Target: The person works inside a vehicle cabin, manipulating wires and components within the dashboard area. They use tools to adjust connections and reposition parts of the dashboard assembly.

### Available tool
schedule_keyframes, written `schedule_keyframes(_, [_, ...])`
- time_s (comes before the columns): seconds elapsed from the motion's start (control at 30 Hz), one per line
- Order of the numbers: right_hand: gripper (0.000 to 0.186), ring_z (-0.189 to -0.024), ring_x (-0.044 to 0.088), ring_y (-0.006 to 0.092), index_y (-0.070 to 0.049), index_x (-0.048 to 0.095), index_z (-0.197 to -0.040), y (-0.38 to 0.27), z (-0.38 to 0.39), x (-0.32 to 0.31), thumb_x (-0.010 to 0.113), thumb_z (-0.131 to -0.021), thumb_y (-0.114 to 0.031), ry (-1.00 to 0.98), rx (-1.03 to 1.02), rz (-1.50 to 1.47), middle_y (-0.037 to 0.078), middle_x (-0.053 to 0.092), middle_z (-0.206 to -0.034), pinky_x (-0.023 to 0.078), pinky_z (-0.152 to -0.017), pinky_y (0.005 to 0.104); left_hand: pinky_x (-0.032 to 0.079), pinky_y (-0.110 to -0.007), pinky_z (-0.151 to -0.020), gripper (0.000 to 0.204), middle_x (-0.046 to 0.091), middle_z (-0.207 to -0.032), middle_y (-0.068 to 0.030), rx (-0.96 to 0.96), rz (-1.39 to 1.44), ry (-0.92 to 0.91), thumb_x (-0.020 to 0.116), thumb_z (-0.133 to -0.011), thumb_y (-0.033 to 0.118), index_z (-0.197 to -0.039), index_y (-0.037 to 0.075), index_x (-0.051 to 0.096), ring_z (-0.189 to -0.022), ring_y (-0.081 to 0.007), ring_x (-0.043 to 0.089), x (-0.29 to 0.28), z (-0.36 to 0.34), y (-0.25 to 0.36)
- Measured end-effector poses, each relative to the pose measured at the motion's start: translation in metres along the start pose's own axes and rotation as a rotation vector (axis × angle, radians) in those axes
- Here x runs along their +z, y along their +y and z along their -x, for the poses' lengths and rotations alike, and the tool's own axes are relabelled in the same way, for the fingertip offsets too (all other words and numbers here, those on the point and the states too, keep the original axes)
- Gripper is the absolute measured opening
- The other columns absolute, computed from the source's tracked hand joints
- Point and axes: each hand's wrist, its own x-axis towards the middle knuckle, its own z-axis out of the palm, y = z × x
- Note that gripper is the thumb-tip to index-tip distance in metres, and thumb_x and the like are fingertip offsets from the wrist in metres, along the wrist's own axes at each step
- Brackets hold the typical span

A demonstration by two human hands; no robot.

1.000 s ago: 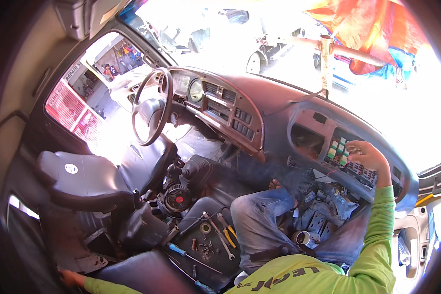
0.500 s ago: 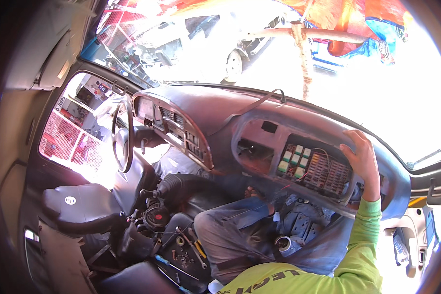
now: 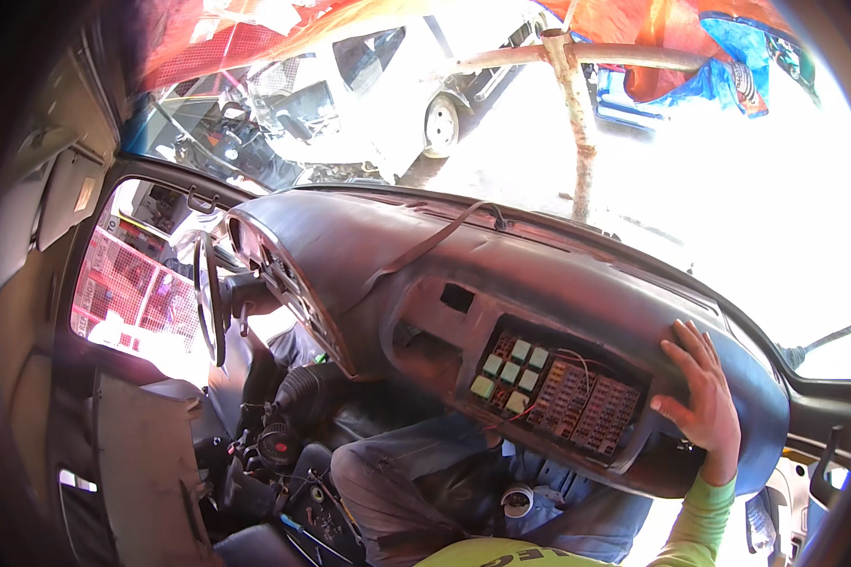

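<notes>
Interior of a vehicle cab, as I see it through the remote head camera. The right hand (image 3: 702, 408) enters from the lower right in a green sleeve, its fingers extended and apart, palm toward the dashboard (image 3: 577, 274); it is unclenched and I see nothing in its grasp. The left hand lies outside my view, so I cannot tell its state. Right of centre, in a recess just to the left of the right hand, is the fuse box (image 3: 586, 402), with pale green relays (image 3: 519, 352) at its left end and rows of small fuses beside them. A pale thin wire (image 3: 588, 370) arcs over the fuses. At lower centre, between the denim-clad legs (image 3: 388, 487), I note a round white container (image 3: 517, 502) with a dark interior. Farther left are a blue-handled screwdriver (image 3: 291, 521), a small fan (image 3: 275, 446) and, at mid-left, the steering wheel (image 3: 217, 312), seen nearly edge-on.
</notes>
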Motion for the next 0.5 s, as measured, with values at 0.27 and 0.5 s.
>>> schedule_keyframes(0.27, [0.089, -0.155, 0.024, 0.0478, -0.006, 0.061, -0.141, 0.001, -0.007, -0.01, 0.092, -0.064, -0.038, -0.162, -0.018, 0.059, 0.028, 0.032, -0.164, 0.019, -0.128, 0.0591, 0.041, -0.044, -0.084, 0.021, 0.063, -0.107, -0.0157, -0.005, -0.2, -0.203, 0.058, -0.106, 0.028, -0.106, 0.009, 0.067, -0.094, -0.032, 0.056, 0.057, 0.001, 0.094])
schedule_keyframes(0.5, [0.08, -0.158, 0.015, 0.0486, -0.01, 0.063, -0.142, 0.043, -0.017, -0.048, 0.078, -0.082, -0.06, -0.512, -0.201, -0.127, 0.029, 0.031, -0.165, 0.013, -0.128, 0.059, 0.041, -0.043, -0.095, 0.027, 0.063, -0.12, -0.0165, 0.033, -0.335, -0.302, 0.059, -0.106, 0.032, -0.117, 0.009, 0.067, -0.107, -0.0313, 0.057, 0.077, -0.003, 0.134])
